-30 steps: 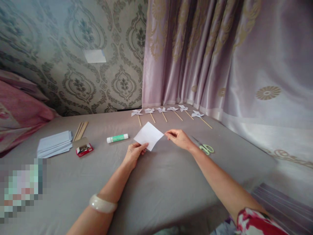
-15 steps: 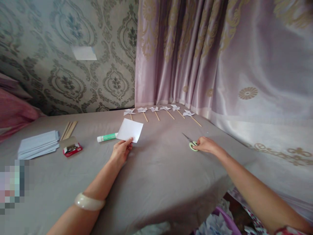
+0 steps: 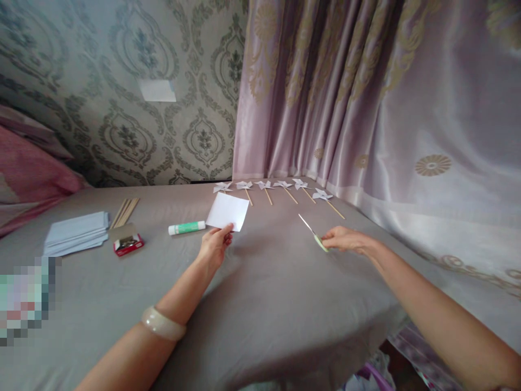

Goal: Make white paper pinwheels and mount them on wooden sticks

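Observation:
A square sheet of white paper (image 3: 228,210) is pinched at its lower edge between the thumb and fingers of my left hand (image 3: 215,244), above the cloth. My right hand (image 3: 342,239) grips a pair of scissors (image 3: 319,241) by its pale green handles. The blades look closed and point up and left, away from the paper. Just left of the paper lies a green and white glue stick (image 3: 187,227). Beyond both hands, several white paper pinwheels (image 3: 285,184) on thin wooden sticks lie in a row.
At the left lie a stack of pale paper sheets (image 3: 76,233), several wooden sticks (image 3: 126,212) and an opened red box (image 3: 128,245) of small metal pieces. Grey cloth (image 3: 260,304) covers the table. Curtains (image 3: 277,98) hang behind. A purple bin (image 3: 372,374) stands below the front edge.
The scissors have been lifted and turned edge-on in my right hand. My left hand still holds the paper. The whole view has shifted a little, so things on the table appear further right.

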`<action>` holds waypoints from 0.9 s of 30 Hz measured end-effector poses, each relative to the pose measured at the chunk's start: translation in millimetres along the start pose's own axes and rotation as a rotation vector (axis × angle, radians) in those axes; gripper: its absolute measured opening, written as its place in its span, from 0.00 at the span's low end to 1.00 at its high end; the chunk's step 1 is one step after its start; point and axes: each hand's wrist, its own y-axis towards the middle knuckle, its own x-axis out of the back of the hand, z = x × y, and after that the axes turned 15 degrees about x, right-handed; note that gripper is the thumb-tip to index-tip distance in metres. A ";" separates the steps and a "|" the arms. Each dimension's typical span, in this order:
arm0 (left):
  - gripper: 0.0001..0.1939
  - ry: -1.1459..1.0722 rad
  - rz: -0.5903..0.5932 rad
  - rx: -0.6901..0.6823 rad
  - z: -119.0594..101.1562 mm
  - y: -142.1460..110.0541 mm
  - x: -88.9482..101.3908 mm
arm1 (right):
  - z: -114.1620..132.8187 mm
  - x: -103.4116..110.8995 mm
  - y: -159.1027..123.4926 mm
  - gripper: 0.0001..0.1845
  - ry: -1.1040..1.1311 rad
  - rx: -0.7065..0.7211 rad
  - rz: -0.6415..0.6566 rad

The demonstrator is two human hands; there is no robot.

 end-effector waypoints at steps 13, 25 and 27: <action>0.17 -0.130 -0.136 -0.415 -21.8 15.4 11.2 | 146.7 -102.7 62.6 0.29 0.414 0.575 0.023; 0.19 -0.121 0.005 -0.312 -17.3 20.8 -4.7 | 146.9 -120.8 59.7 0.31 0.311 0.694 0.155; 0.19 -0.115 0.023 -0.271 -16.1 16.4 -6.7 | 144.1 -119.8 59.4 0.32 0.324 0.688 0.147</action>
